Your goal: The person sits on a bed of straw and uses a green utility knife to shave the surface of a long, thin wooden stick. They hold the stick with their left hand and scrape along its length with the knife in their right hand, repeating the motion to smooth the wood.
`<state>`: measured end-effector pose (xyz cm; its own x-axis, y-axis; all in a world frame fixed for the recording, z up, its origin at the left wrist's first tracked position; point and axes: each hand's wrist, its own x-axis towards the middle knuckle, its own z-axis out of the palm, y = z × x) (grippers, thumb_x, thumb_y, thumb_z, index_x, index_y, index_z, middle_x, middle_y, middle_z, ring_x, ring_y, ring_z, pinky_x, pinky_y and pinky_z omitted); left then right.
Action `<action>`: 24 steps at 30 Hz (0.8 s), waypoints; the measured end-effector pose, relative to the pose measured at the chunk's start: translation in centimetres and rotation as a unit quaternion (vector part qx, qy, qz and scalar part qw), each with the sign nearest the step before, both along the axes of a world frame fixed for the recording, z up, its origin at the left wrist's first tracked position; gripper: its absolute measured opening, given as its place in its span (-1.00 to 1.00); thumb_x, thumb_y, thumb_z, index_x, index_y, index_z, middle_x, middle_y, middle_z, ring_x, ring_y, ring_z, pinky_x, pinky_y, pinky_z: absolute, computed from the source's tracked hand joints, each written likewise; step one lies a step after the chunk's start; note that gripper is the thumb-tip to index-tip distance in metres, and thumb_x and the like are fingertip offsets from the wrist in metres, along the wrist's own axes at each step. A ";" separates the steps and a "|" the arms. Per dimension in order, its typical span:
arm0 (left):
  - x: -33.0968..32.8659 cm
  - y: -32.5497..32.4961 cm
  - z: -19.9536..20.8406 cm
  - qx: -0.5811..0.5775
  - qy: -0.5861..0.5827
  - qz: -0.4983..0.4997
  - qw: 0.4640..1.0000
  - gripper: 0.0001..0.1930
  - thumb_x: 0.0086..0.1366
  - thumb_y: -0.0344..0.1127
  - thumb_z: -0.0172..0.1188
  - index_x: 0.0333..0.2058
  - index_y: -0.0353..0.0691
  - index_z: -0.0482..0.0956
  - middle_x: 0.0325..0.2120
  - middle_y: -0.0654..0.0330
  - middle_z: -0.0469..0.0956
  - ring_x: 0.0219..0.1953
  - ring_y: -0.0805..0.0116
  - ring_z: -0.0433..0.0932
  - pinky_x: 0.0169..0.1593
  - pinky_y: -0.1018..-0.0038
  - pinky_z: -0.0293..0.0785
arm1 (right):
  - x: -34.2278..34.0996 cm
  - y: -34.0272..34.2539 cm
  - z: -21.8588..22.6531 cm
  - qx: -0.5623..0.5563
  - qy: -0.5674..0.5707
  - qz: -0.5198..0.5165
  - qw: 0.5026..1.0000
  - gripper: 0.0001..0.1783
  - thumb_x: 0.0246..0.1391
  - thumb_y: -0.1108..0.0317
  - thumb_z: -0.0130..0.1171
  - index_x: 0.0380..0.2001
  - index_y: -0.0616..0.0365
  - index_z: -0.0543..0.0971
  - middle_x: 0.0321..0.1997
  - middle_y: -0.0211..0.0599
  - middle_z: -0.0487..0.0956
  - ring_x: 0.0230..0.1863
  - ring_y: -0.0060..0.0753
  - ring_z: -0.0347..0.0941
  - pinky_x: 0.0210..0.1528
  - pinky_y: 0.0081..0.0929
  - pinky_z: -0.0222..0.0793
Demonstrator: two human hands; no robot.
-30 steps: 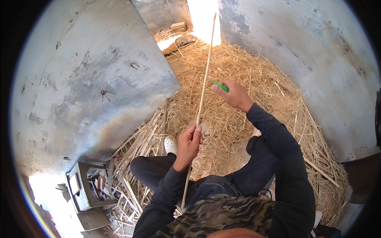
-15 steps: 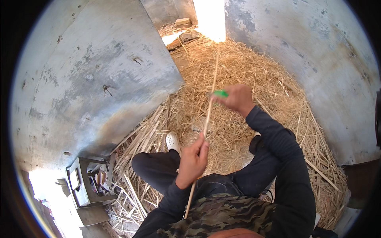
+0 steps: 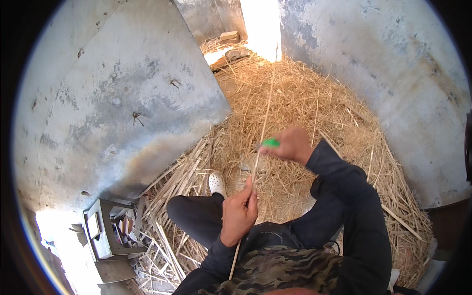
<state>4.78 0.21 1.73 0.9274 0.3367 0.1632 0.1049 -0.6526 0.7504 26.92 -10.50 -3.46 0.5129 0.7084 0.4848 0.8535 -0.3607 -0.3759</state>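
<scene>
A long, thin, pale stick (image 3: pixel 268 110) slants from my lap up toward the bright doorway. My left hand (image 3: pixel 239 216) is closed around it near its lower part, thumb along the top. Farther up the same stick, my right hand (image 3: pixel 291 145) grips a small tool with a green handle (image 3: pixel 270 142). The tool meets the stick, or lies right against it; motion blurs its working end, so its kind cannot be made out. The lower end of the stick passes under my left wrist and rests against my camouflage shirt.
Straw and thin shavings (image 3: pixel 300 93) cover the floor around my legs. Split canes (image 3: pixel 191 167) lie heaped at the left. A wooden box (image 3: pixel 105 231) with scraps inside stands lower left. Worn walls (image 3: pixel 123 93) rise on both sides; a brick (image 3: pixel 229 36) lies by the bright opening.
My right hand has slid down the stick toward me with the green-handled tool, closer to my left hand. The left hand keeps its hold in nearly the same place.
</scene>
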 end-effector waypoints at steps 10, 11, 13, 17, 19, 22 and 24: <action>-1.9 -0.9 -0.5 -0.020 0.012 -0.025 0.999 -0.69 0.18 -0.52 0.11 -0.07 -0.41 0.52 -0.70 -0.07 0.36 -0.69 0.09 0.45 -0.58 0.34 0.30 | 4.3 -1.4 -0.6 -0.044 -0.014 -0.092 0.995 -0.22 -0.02 -0.55 -0.14 -0.82 -0.09 0.51 -0.91 -0.47 0.25 -0.87 -0.48 0.15 -0.80 -0.40 0.00; -1.6 -0.6 -0.2 -0.007 0.005 -0.019 1.000 -0.68 0.18 -0.52 0.11 -0.07 -0.41 0.52 -0.70 -0.07 0.36 -0.69 0.09 0.45 -0.57 0.34 0.30 | 2.8 -0.8 -0.5 -0.046 -0.033 -0.050 0.997 -0.22 -0.02 -0.55 -0.15 -0.81 -0.09 0.51 -0.91 -0.47 0.24 -0.87 -0.48 0.14 -0.80 -0.40 0.00; -1.7 -0.2 0.0 0.013 0.001 -0.006 1.000 -0.67 0.16 -0.52 0.11 -0.06 -0.40 0.51 -0.69 -0.07 0.36 -0.69 0.08 0.45 -0.57 0.35 0.31 | 0.1 -0.3 -0.9 -0.005 -0.030 -0.004 1.000 -0.21 -0.02 -0.56 -0.17 -0.80 -0.09 0.52 -0.91 -0.46 0.23 -0.87 -0.47 0.13 -0.80 -0.40 0.00; -2.5 -0.5 0.3 0.039 0.001 -0.040 0.998 -0.64 0.15 -0.54 0.11 -0.03 -0.42 0.49 -0.69 -0.05 0.38 -0.68 0.08 0.46 -0.57 0.35 0.31 | 7.2 -1.6 -1.4 -0.072 0.014 -0.166 0.983 -0.14 -0.02 -0.61 -0.33 -0.87 -0.06 0.38 -0.92 -0.52 0.19 -0.86 -0.53 0.09 -0.79 -0.43 -0.04; -3.2 -0.7 -0.1 0.026 0.013 -0.053 0.998 -0.63 0.15 -0.55 0.11 -0.02 -0.43 0.48 -0.69 -0.04 0.39 -0.68 0.08 0.47 -0.58 0.35 0.31 | 8.4 -2.2 -0.8 -0.024 -0.013 -0.132 0.991 -0.13 -0.01 -0.62 -0.41 -0.90 -0.08 0.27 -0.91 -0.60 0.13 -0.84 -0.61 0.04 -0.79 -0.47 -0.09; -3.7 -0.9 -0.3 0.032 0.008 -0.066 0.997 -0.61 0.14 -0.55 0.11 -0.01 -0.44 0.47 -0.69 -0.02 0.41 -0.68 0.08 0.47 -0.58 0.36 0.32 | 10.4 -2.4 -2.1 -0.043 -0.130 -0.122 0.983 -0.14 0.03 -0.58 -0.34 -0.91 -0.05 0.29 -0.90 -0.59 0.10 -0.85 -0.64 0.00 -0.81 -0.49 -0.16; -5.1 -1.4 0.3 0.014 0.021 -0.096 0.995 -0.61 0.15 -0.55 0.11 0.00 -0.43 0.47 -0.69 -0.04 0.41 -0.69 0.08 0.47 -0.58 0.37 0.33 | 13.8 -3.9 -1.7 -0.068 -0.040 -0.222 0.972 -0.15 0.03 -0.57 -0.32 -0.89 -0.05 0.31 -0.88 -0.56 0.14 -0.84 -0.61 0.02 -0.80 -0.47 -0.12</action>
